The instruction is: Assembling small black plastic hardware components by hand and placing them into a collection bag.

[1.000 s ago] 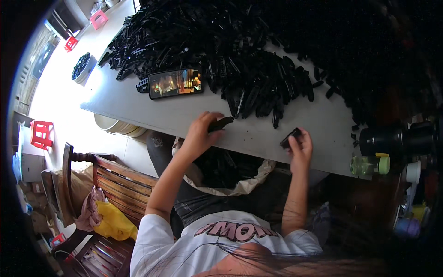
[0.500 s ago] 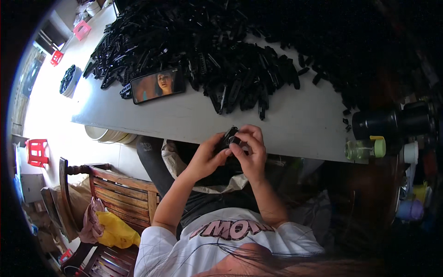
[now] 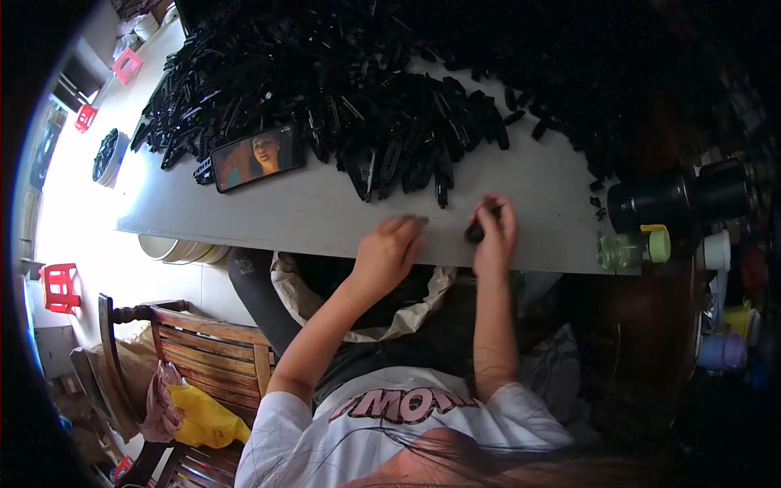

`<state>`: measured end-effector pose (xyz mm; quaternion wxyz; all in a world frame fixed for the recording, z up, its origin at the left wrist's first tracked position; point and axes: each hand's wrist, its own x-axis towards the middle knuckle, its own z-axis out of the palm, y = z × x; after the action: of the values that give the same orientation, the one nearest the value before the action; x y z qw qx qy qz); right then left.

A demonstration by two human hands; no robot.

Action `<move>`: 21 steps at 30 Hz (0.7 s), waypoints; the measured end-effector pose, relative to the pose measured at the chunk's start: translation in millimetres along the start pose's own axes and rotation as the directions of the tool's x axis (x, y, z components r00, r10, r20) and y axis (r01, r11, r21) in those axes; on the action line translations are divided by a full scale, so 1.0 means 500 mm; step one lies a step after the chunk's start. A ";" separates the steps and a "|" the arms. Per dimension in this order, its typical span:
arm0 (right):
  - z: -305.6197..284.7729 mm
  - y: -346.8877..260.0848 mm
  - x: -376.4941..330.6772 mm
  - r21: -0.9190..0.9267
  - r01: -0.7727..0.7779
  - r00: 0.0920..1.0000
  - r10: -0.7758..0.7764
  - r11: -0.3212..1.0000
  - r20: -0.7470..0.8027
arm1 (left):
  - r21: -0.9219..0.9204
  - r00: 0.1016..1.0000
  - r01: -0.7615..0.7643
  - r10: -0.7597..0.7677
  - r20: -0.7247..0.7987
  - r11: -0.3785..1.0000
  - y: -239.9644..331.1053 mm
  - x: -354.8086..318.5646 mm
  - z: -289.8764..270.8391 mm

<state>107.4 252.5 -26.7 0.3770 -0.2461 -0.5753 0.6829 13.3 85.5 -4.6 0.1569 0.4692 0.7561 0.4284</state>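
My right hand (image 3: 498,237) is raised over the table's front edge, its fingers closed around a small black plastic part (image 3: 475,233). My left hand (image 3: 389,254) reaches over the edge to its left, back of the hand up, fingers stretched toward the pile. No part shows in it, though its fingertips are slightly smeared by motion and its palm is hidden. Ahead of both hands, a big heap of black plastic parts (image 3: 390,154) covers the far side of the table. Below them a pale sack (image 3: 411,320) hangs open at my lap, its inside dark.
A phone (image 3: 259,158) playing a video leans against the heap on the grey table (image 3: 309,220). At right lie a black flask (image 3: 651,203) and a green-lidded bottle (image 3: 622,251). A wooden bench (image 3: 207,342) with a yellow bag stands at left; a bucket (image 3: 175,248) sits under the table.
My hands have come apart: the left has turned palm down and reached forward, the right has moved right with a small part. The longer black part between them is out of sight.
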 end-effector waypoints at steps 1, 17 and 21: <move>-0.011 -0.010 0.037 -0.155 -0.041 0.999 0.037 0.987 -0.025 | 0.162 0.987 -0.119 0.134 -0.087 0.980 -0.007 0.026 0.007; -0.044 0.012 0.195 -0.989 0.090 0.976 -0.209 0.114 0.065 | 0.551 0.927 -0.324 0.373 0.023 0.769 -0.022 0.061 0.005; -0.119 0.032 0.166 -0.953 0.142 0.971 -0.225 0.267 0.081 | 0.452 0.924 -0.320 0.379 -0.045 0.833 -0.031 0.056 -0.003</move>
<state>100.4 353.6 -47.0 0.2524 -0.3773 -0.8785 0.1490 -10.7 105.4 -11.6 -0.0836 0.5931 0.7426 0.2998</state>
